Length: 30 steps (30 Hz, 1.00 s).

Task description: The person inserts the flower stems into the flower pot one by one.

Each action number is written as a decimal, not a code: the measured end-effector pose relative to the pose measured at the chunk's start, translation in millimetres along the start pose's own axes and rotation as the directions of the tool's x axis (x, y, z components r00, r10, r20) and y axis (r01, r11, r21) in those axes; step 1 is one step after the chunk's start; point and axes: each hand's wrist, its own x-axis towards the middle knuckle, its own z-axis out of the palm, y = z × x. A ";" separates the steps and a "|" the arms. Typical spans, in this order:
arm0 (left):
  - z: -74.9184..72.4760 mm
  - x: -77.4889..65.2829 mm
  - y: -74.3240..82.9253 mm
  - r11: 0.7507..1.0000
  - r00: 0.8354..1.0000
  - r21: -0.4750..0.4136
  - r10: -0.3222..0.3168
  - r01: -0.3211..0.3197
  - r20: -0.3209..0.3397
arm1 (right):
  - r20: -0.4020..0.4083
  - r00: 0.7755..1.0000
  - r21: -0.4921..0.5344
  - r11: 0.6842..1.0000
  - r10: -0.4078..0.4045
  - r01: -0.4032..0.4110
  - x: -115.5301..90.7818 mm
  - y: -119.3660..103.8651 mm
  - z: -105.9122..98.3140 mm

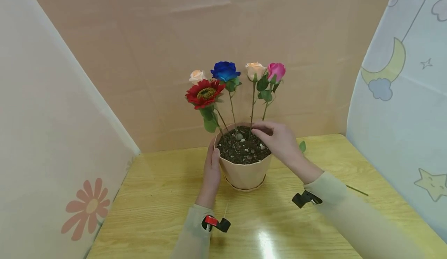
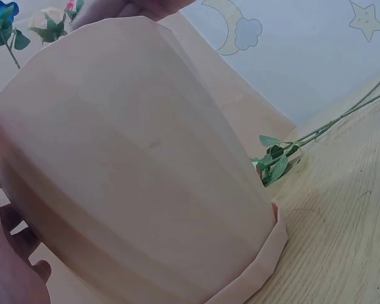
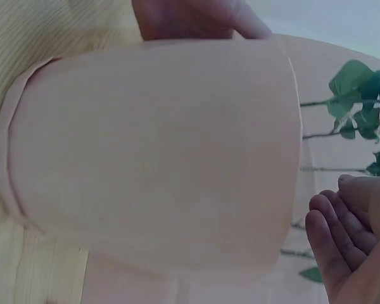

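A pale pink faceted flower pot (image 1: 244, 174), filled with dark pebbly soil (image 1: 241, 150), stands upright on its saucer (image 1: 245, 189). My left hand (image 1: 211, 170) holds its left side, thumb near the rim. My right hand (image 1: 282, 142) is over the right rim; its thumb and forefinger pinch the stem of a peach rose (image 1: 255, 69) low down, just above the soil. The exact contact is hidden in the right wrist view. Also standing in the soil are a pink rose (image 1: 277, 72), a blue rose (image 1: 225, 71), a smaller peach rose (image 1: 197, 76) and a red sunflower-like bloom (image 1: 205, 94).
Cut green stems with leaves (image 2: 280, 158) lie on the wooden table (image 1: 157, 204), right of the pot. A leaf (image 1: 302, 146) and a stem end (image 1: 357, 190) show past my right arm. Cloth screens (image 1: 394, 127) enclose the sides and back.
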 end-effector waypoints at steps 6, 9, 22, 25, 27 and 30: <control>-0.1 -0.4 -0.1 1.000 1.000 0.003 -0.001 0.001 0.008 | -0.024 0.999 -0.046 0.998 0.049 -0.050 -17.0 25.9 -31.1; -0.2 -1.4 0.0 1.000 1.000 0.009 -0.015 0.014 0.009 | -0.045 0.998 -0.089 0.994 0.052 -0.056 -26.9 40.2 -44.1; -0.5 -0.6 -1.6 1.000 1.000 0.007 -0.003 0.003 0.018 | -0.009 0.992 -0.232 0.965 0.122 -0.121 -64.9 109.3 -79.1; -1.1 0.0 -0.9 1.000 1.000 -0.002 0.009 -0.009 0.019 | 0.004 0.990 -0.253 0.958 0.143 -0.138 -69.8 123.6 -82.6; -1.1 0.7 0.3 1.000 1.000 -0.005 0.012 -0.012 0.025 | 0.011 0.987 -0.267 0.952 0.158 -0.150 -72.8 132.2 -83.6; -0.5 2.2 1.0 1.000 0.999 -0.008 0.018 -0.018 0.029 | 0.028 0.982 -0.283 0.943 0.188 -0.173 -75.5 145.4 -85.2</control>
